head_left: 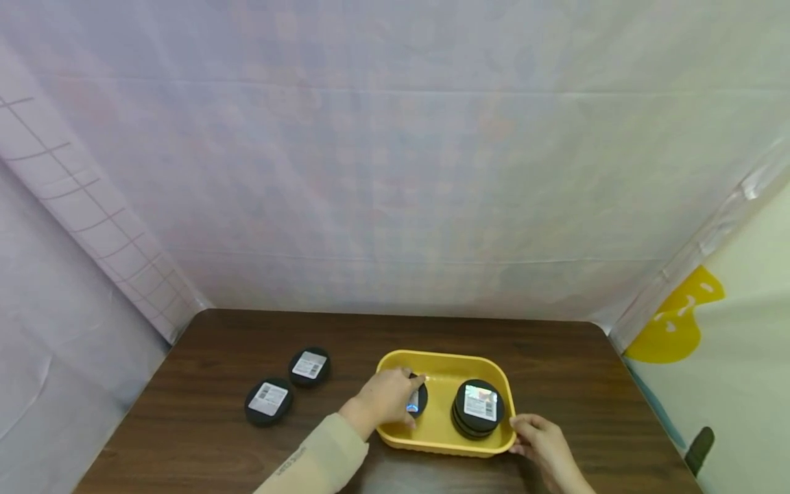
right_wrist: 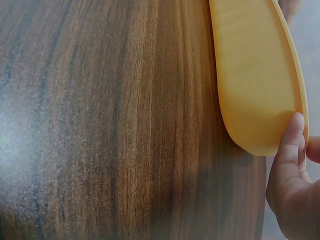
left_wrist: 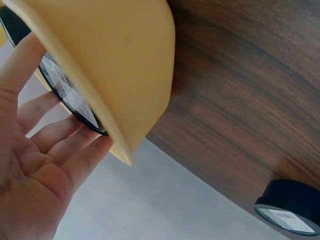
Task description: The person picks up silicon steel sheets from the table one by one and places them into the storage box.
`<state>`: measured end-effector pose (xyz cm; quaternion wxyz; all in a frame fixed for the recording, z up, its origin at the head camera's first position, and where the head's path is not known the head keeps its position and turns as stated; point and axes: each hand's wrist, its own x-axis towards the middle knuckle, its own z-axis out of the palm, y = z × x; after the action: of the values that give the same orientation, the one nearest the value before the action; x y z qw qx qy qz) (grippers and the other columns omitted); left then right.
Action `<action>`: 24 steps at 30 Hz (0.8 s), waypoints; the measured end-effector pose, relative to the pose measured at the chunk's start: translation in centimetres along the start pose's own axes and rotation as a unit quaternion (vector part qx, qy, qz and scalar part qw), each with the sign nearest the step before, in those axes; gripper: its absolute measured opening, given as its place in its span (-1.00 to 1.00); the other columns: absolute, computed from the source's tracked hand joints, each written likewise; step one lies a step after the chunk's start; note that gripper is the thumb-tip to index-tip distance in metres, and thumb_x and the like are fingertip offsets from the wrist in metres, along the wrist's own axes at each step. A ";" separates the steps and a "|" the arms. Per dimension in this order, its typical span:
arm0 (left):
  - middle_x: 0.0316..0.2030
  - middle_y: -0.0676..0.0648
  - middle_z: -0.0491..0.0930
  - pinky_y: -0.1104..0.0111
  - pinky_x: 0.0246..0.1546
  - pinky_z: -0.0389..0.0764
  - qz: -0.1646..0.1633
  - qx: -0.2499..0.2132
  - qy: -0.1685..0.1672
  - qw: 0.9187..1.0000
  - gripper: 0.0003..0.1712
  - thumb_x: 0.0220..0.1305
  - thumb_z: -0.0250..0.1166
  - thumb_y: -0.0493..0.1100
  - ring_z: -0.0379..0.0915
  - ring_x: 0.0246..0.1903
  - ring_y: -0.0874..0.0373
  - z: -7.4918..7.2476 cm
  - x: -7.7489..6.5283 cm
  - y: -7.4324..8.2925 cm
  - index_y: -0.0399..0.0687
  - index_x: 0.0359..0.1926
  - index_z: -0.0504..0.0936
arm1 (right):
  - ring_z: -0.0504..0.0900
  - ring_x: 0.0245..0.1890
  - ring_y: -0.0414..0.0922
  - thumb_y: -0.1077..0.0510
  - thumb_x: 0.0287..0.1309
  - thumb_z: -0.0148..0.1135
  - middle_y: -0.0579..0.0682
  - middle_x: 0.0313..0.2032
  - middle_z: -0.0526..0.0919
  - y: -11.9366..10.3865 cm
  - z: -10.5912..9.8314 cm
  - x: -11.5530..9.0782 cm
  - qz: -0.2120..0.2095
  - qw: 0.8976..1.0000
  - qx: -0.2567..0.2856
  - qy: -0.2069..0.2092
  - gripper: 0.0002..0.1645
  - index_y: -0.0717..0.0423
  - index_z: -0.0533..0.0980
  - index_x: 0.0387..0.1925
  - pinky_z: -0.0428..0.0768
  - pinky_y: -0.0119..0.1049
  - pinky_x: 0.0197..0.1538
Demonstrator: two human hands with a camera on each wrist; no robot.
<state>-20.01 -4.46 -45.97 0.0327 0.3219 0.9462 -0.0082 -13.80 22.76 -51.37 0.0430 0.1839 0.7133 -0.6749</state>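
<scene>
A yellow plastic tray (head_left: 439,418) lies on the table near its front. My left hand (head_left: 387,394) reaches over its left side and grips a thick black disc with a silvery label (head_left: 422,399). In the left wrist view, thumb and fingers spread around the edge of that labelled disc (left_wrist: 70,95), just inside the tray wall (left_wrist: 120,55). My right hand (head_left: 543,442) pinches the tray's rim at the front right corner, with thumb and fingers on either side of the wall (right_wrist: 255,75). Stacked black discs (head_left: 480,408) stand in the tray's right half.
Two more labelled black discs, a nearer one (head_left: 269,402) and a farther one (head_left: 310,366), lie on the brown wooden table (head_left: 204,384) left of the tray. A pale curtain (head_left: 395,171) hangs behind the table, with a yellow-patterned sheet (head_left: 673,336) at the right.
</scene>
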 end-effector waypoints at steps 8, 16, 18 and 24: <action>0.00 -0.10 0.54 0.39 -0.08 0.54 0.000 0.014 -0.002 1.000 0.01 -0.33 0.48 0.29 0.50 -0.11 0.14 0.7 0.1 0.0 0.05 0.23 0.45 | 0.51 -0.52 -0.15 0.33 0.15 0.08 0.04 -0.50 0.50 0.1 0.0 0.0 -0.001 1.000 0.000 -0.001 -0.75 0.52 0.44 -0.21 0.62 -0.34 -0.42; -0.04 -0.09 0.55 0.40 -0.03 0.51 -0.008 0.033 0.005 0.999 0.03 -0.39 0.50 0.30 0.50 -0.08 0.10 1.5 0.2 0.5 0.03 0.21 0.48 | 0.50 -0.52 -0.15 0.33 0.16 0.06 0.04 -0.51 0.50 0.3 -0.1 0.1 -0.005 1.000 0.000 -0.002 -0.74 0.53 0.43 -0.20 0.62 -0.33 -0.42; -0.06 -0.09 0.55 0.40 -0.04 0.51 -0.012 0.035 0.004 0.999 0.04 -0.40 0.50 0.30 0.50 -0.10 0.11 1.7 0.4 0.6 0.04 0.21 0.48 | 0.50 -0.52 -0.15 0.33 0.16 0.06 0.04 -0.51 0.50 0.4 -0.1 0.1 -0.005 1.000 0.001 -0.002 -0.73 0.54 0.42 -0.19 0.62 -0.32 -0.42; 0.03 -0.13 0.53 0.36 -0.03 0.52 -0.023 0.026 -0.010 0.999 0.02 -0.39 0.51 0.28 0.48 -0.01 0.04 2.2 0.6 0.7 0.05 0.21 0.48 | 0.50 -0.52 -0.15 0.32 0.17 0.08 0.06 -0.50 0.49 0.2 -0.1 0.1 -0.004 1.000 -0.002 0.000 -0.71 0.56 0.42 -0.18 0.62 -0.32 -0.42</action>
<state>-19.95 -3.60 -48.19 0.0336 0.3003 0.9525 -0.0369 -13.80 22.84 -51.58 0.0409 0.1814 0.7152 -0.6737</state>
